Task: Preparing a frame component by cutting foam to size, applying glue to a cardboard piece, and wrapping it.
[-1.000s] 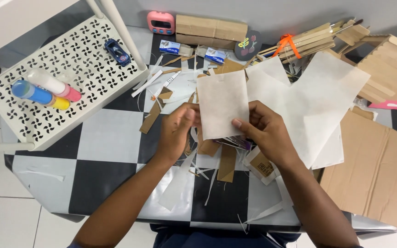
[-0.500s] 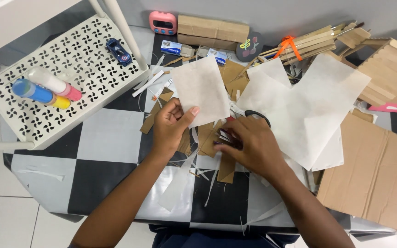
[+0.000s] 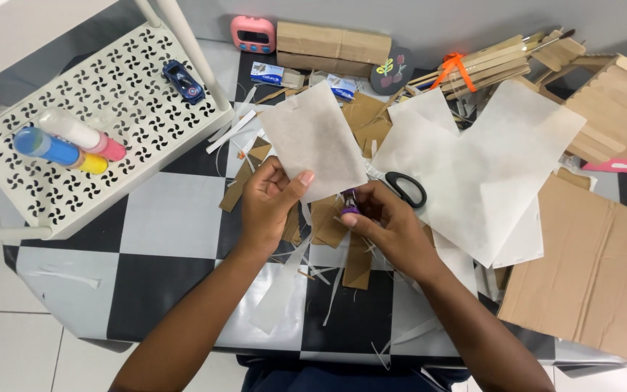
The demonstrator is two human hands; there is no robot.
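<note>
At the upper left of the frame a white perforated shelf (image 3: 74, 138) carries glue sticks (image 3: 67, 141) lying on their sides and a small blue toy car (image 3: 183, 80). Right of it, the checked worktop (image 3: 161, 239) is strewn with paper strips and cardboard scraps.

Near the centre, the left hand (image 3: 270, 207) is closed in a pinch on the lower edge of a white paper sheet (image 3: 312, 141), thumb on the front face, the sheet raised and tilted above the clutter. It looks thin, light and limp; it should crease or tear easily, so a hold near a corner or edge with flat fingertips suits it better than a hard squeeze.

Just beside it, the right hand (image 3: 386, 225) is curled around a small purple object (image 3: 350, 207), mostly hidden by the fingers; what it is cannot be told. Black-handled scissors (image 3: 400, 187) lie just above that hand. Further right, larger white sheets (image 3: 488, 160) overlap stiff brown cardboard (image 3: 589, 268), with wooden sticks (image 3: 473, 65) along the upper right.
</note>
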